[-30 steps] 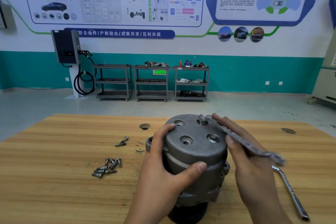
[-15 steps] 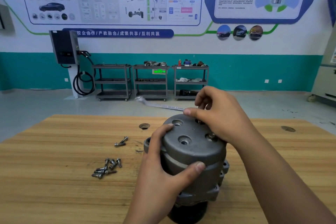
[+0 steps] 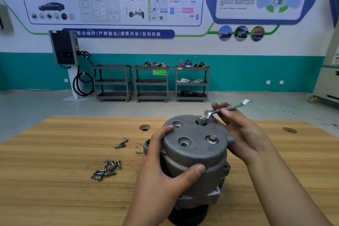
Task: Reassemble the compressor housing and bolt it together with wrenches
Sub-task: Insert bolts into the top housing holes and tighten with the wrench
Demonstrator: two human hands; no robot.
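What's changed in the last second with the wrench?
The wrench, its ring on the far bolt, swung round: its handle pointed toward the person, then far left, and now points far right. The right hand went round with it, holding the handle. The left hand stayed clasped on the compressor housing; the loose bolts did not move.

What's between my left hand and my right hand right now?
The compressor housing: the left hand grips its near left side, and the right hand holds the wrench at its right. Head view.
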